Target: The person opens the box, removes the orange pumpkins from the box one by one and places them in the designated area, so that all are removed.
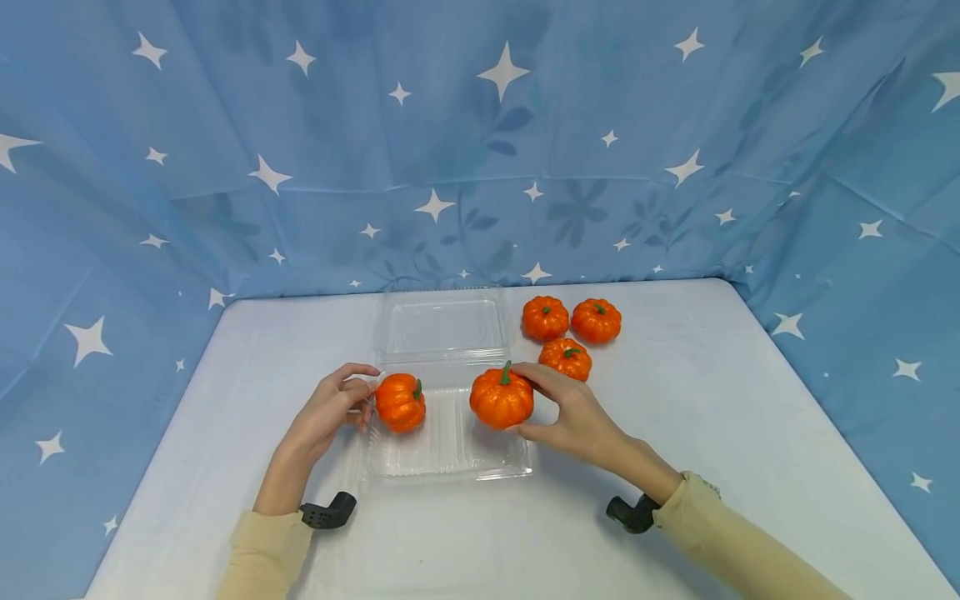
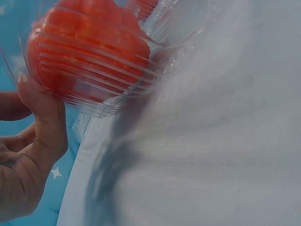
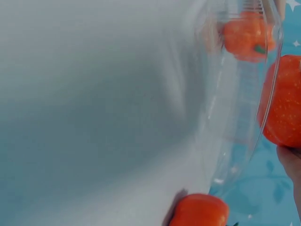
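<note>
My right hand holds an orange toy pumpkin with a green stem, fingers at its back and thumb at its front. That pumpkin is over the right half of a clear plastic clamshell container, whose lid lies open toward the back. A second pumpkin sits tilted in the left half, its stem to the right. My left hand holds the container's left edge with bent fingers; in the left wrist view the thumb touches the ribbed clear wall.
Several pumpkins stand grouped behind my right hand: one at the back, one to its right and a nearer one. A white cloth covers the table. Behind it hangs a blue curtain with white stars.
</note>
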`<state>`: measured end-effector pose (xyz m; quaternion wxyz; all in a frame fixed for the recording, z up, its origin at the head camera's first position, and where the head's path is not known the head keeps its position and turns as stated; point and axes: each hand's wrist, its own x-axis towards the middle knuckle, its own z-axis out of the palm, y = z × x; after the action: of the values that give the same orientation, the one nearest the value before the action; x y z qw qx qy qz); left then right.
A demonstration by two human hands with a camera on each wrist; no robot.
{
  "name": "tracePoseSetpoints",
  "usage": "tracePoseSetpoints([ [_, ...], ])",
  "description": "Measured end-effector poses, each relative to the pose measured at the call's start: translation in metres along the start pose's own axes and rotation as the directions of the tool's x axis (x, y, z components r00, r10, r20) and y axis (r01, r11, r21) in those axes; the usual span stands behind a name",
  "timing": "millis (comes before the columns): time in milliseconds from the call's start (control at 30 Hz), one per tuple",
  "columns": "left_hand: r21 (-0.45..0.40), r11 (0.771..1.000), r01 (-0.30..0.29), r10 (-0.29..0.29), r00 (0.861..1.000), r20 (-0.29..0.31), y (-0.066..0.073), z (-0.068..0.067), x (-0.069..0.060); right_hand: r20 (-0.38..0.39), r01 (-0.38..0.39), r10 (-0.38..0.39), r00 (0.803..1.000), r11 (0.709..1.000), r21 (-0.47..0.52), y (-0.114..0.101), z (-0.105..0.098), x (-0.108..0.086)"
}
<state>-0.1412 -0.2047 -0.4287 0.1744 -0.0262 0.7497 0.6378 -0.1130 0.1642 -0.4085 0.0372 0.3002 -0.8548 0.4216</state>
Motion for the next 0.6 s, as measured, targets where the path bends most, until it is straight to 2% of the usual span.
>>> tracePoseSetpoints([
  [233,-0.003,1.0,0.008,-0.008,1.0,0.002,0.0,-0.001,-0.001,-0.044,-0.012,0.011,0.999,1.0,-0.02,0.005,-0.013,-0.006],
  [600,-0.018,1.0,-0.008,0.008,1.0,0.011,0.0,0.001,0.001,-0.168,-0.041,0.026,0.986,0.995,-0.091,0.023,-0.035,-0.019],
])
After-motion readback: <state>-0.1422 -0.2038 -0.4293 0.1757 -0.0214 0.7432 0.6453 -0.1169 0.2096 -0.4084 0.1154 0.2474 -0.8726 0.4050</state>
